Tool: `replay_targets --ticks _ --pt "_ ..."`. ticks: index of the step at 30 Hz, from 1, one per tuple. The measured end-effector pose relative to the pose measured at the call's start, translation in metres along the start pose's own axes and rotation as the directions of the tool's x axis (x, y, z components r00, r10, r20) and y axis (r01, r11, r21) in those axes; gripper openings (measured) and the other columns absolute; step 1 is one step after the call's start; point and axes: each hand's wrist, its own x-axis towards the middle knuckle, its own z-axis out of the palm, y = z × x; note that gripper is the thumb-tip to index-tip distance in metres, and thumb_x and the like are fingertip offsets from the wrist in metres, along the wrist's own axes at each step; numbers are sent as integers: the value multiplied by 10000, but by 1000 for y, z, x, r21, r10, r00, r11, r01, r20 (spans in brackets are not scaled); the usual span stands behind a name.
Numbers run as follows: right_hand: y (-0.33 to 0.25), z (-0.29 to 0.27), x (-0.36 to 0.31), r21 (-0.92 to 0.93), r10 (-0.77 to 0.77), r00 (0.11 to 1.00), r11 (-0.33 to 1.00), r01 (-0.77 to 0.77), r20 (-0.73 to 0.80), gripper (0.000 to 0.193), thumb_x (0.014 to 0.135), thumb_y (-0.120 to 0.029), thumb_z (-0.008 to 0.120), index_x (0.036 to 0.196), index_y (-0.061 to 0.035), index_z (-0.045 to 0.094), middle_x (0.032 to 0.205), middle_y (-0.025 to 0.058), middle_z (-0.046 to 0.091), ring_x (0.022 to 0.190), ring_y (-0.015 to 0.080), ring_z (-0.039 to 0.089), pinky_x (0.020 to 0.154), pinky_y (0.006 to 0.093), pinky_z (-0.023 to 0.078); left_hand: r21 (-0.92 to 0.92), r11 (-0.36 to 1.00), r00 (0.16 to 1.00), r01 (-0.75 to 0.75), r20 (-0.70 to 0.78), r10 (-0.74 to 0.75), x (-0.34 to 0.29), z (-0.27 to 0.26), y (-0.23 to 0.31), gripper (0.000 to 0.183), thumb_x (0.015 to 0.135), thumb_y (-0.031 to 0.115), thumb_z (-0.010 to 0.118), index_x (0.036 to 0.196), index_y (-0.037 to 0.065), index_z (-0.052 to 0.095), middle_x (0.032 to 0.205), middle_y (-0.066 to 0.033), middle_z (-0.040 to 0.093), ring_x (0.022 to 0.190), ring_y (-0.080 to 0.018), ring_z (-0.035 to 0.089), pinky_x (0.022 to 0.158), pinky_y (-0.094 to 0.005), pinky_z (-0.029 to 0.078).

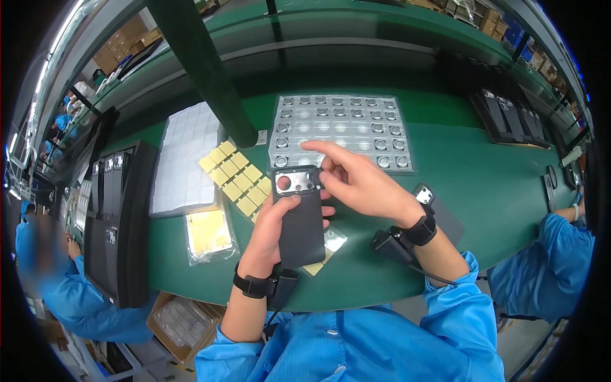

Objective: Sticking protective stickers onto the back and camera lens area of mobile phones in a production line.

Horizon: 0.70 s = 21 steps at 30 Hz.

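Note:
My left hand [273,232] is closed around a flat black phone back cover [301,230], held upright over the bench. At its top sits a silver camera panel [296,182] with a round opening on its left and smaller holes beside it. My right hand [356,181] is at the cover's upper right corner, its index finger stretched out above the panel. Its thumb and another finger pinch together there at something small and dark that I cannot make out. Just beyond stands a clear plastic tray [405,164] of round ring-shaped parts, with several pockets in the middle lacking rings.
Yellow square pads [237,177] lie left of my hands, beside stacked white trays [184,159] and a bagged yellow pack [209,230]. Black racks [137,254] hold covers at left and far right. Another cover [445,213] lies under my right forearm. A green post [210,70] rises behind. Co-workers sit either side.

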Motion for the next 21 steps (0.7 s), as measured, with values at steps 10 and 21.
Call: replay_targets --ticks 10,21 --pt "7 18 -1 -96 -45 995 994 53 84 243 913 -65 583 1145 -6 627 834 63 604 714 100 610 530 267 503 157 987 1000 -16 3 16 2 7 -5 379 1013 122 414 1377 47 344 1222 -175 561 1031 -266 655 831 -376 580" --pt "-13 32 -3 183 275 961 946 -267 -21 212 898 -93 613 1096 -35 658 853 39 643 711 111 584 622 280 497 92 992 995 -89 -26 92 -3 12 -1 362 1002 99 383 1363 70 371 1204 -131 547 1025 -225 611 817 -372 556"
